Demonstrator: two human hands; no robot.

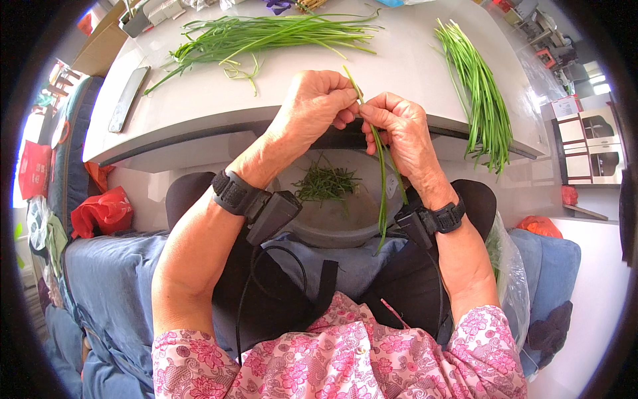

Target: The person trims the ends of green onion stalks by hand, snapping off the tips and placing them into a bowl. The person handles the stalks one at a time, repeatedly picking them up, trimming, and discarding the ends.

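Observation:
Between both hands is a thin stem of green garlic chives (383, 184), its pale end up and its long leaves hanging down over the basin. My left hand (326, 97) pinches the stem near the pale end with thumb and fingers. Just below, my right hand (396, 122) grips the same stem between thumb and forefinger. A loose pile of chives (274, 37) lies across the far left of the table. At the right, a neater bundle of chives (478, 95) hangs its leaf tips over the table's front edge.
Below the edge of the white table (199, 107), a grey basin (319, 227) between my knees holds dark green trimmings (326, 182). A smartphone (129, 99) lies at the table's left. A clear plastic bag (513, 279) stands on the blue sofa (109, 269) by my right arm.

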